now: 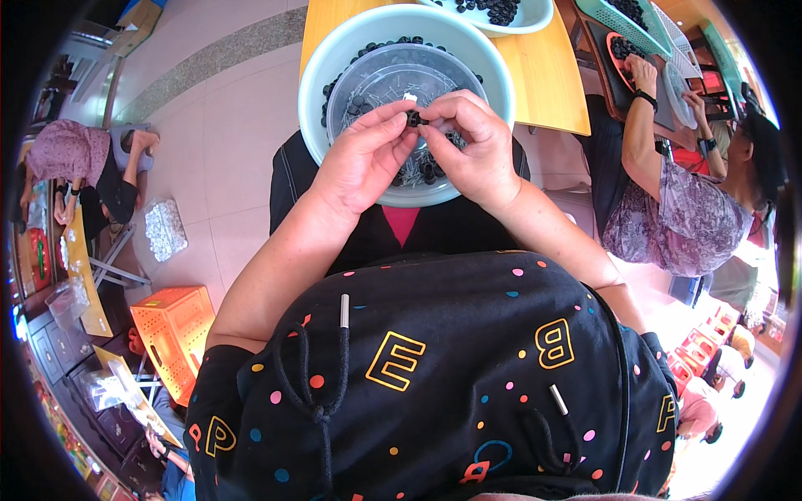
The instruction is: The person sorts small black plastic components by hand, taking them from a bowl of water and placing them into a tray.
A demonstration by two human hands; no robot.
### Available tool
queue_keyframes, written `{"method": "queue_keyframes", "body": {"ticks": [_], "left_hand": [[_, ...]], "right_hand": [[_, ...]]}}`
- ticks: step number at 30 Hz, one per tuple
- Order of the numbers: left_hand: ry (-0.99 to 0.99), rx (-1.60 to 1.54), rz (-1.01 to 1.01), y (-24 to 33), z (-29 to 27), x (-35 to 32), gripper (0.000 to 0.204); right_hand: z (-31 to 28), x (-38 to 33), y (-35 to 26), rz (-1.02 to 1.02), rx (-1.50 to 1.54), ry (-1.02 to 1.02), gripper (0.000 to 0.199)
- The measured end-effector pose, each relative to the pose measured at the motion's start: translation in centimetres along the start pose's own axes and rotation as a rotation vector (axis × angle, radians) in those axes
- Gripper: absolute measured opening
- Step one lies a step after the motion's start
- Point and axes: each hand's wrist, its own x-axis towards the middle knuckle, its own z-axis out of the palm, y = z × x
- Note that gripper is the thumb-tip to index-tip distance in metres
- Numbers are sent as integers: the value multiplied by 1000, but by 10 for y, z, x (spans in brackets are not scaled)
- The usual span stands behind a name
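Note:
Between the fingertips of both hands is a small black plastic part (413, 119), too small to name more exactly. My left hand (365, 159) pinches it from the left with thumb and forefinger. From the other side my right hand (476, 150) grips it, thumb and forefinger meeting at the part. Both hands are over a clear plastic bowl (368, 73) with thin metal pins and black pieces in it. That bowl rests inside a larger pale green basin (312, 63), where many black parts lie around it. A tiny white piece (410, 97) shows just beyond my left fingertips.
The basin overlaps a yellow wooden table (547, 75). Another pale basin (530, 15) with black parts stands at the far edge. At right a co-worker (668, 200) reaches into an orange tray (618, 54). On the left are an orange crate (173, 334) and a bag of white pieces (165, 230).

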Motion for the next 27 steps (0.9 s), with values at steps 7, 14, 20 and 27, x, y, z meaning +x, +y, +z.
{"method": "queue_keyframes", "body": {"ticks": [7,14,20,27], "left_hand": [[-12,54,20,0,-2,0,28],[14,46,22,-1,0,2,22],[-3,84,15,-1,0,2,25],[9,50,26,1,5,1,25]], "right_hand": [[-1,0,4,1,-6,-35,16],[1,1,3,3,-30,-36,18],[-1,2,7,-32,-17,-28,19],[-4,4,3,7,28,-5,17]]}}
